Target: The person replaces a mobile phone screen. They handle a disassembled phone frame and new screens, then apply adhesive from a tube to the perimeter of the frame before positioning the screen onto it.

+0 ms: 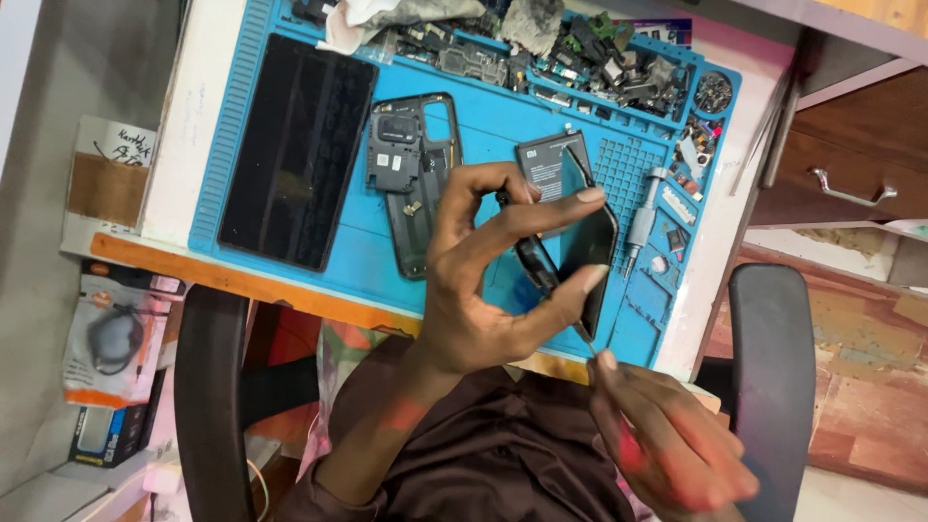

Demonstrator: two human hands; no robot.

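Note:
My left hand [483, 280] is raised over the blue repair mat [503, 111], its fingertips pinching a dark, glossy phone part [588, 246] by its edges. Lower right, my right hand [667, 440] grips a thin metal tool [583, 338] whose tip meets the part's lower edge. On the mat behind lie an opened phone frame [416, 174] with its innards showing and a black battery [549, 162]. To the left rests a large black screen panel [295, 150].
Several small phone parts and screws fill the mat's trays [580, 58] along the far edge. A silver screwdriver [640, 222] lies at the mat's right. A drawer with a metal handle [851, 188] is at right; black chair arms [773, 377] flank me; a packaged item [116, 338] sits left.

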